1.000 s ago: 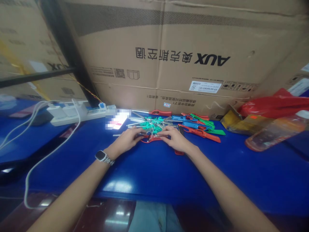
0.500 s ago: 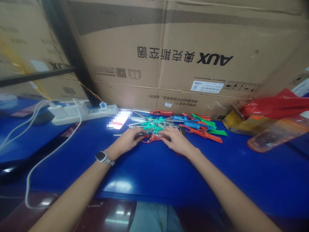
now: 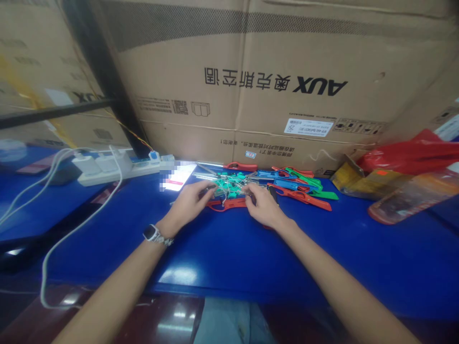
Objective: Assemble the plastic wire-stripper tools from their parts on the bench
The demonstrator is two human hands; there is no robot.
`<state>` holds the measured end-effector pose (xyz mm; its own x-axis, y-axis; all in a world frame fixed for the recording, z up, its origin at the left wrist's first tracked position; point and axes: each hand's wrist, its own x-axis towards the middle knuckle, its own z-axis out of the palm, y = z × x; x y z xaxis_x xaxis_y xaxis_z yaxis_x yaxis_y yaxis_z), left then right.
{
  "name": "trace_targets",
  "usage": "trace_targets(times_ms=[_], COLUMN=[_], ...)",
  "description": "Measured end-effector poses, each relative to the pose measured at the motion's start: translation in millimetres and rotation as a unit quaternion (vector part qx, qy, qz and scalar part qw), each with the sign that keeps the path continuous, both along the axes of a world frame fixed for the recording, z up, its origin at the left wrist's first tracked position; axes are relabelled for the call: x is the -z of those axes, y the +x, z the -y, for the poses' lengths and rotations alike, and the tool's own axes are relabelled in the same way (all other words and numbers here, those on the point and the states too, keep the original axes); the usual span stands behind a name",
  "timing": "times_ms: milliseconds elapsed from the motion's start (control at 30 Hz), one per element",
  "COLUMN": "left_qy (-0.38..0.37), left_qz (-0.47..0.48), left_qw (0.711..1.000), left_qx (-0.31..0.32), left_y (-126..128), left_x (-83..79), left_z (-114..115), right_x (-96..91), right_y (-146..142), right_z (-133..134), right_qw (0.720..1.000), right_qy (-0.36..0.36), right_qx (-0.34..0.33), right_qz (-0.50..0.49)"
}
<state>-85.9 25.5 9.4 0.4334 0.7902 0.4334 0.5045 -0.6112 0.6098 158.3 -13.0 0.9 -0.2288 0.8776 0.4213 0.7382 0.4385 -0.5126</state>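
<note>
My left hand (image 3: 191,203) is at the left of a pile of small green plastic parts (image 3: 229,184) with thin white wires. Its thumb and forefinger are pinched together; what lies between them is too small to make out. My right hand (image 3: 264,203) faces it across the pile, fingers curled towards the thumb over something small that I cannot identify. In front of the pile, between both hands, lies a red lighter casing (image 3: 231,204). Several long-nosed lighters with red, blue and green handles lie to the right, among them a blue lighter (image 3: 290,185) and a red lighter (image 3: 304,197).
Behind the pile stands a large cardboard box (image 3: 251,48). A lit phone (image 3: 181,177) and a white power strip (image 3: 139,170) with cables are at the left. To the right are a yellow carton (image 3: 358,186), a red bag (image 3: 405,153) and a clear plastic jar (image 3: 405,200) lying tilted.
My hands have drawn slightly apart, the right fingertips moving a little to the right. More of the green parts and the red casing between them shows.
</note>
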Motion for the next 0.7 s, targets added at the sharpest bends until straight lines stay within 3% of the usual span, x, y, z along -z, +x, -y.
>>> trace_targets(times_ms=[200, 300, 400, 700], left_qy=[-0.049, -0.06, -0.055, -0.055], left_qz=[0.131, 0.145, 0.107, -0.111], left_qw=[0.99, 0.987, 0.993, 0.991], left_qx=[-0.02, -0.013, -0.007, 0.043], left_y=[22.2, 23.9, 17.5, -12.1], left_x=[-11.3, -13.7, -13.9, -1.6], left_z=[9.2, 10.5, 9.4, -2.9], right_x=[1.6, 5.0, 4.9, 1.8], right_y=[-26.1, -32.8, -27.6, -1.6], right_z=[0.8, -4.3, -7.6, -10.1], right_qw=[0.998, 0.996, 0.991, 0.994], right_qy=[-0.029, -0.028, -0.043, -0.061], right_qx=[0.026, 0.024, 0.0, -0.09], right_qz=[-0.041, -0.085, -0.124, -0.027])
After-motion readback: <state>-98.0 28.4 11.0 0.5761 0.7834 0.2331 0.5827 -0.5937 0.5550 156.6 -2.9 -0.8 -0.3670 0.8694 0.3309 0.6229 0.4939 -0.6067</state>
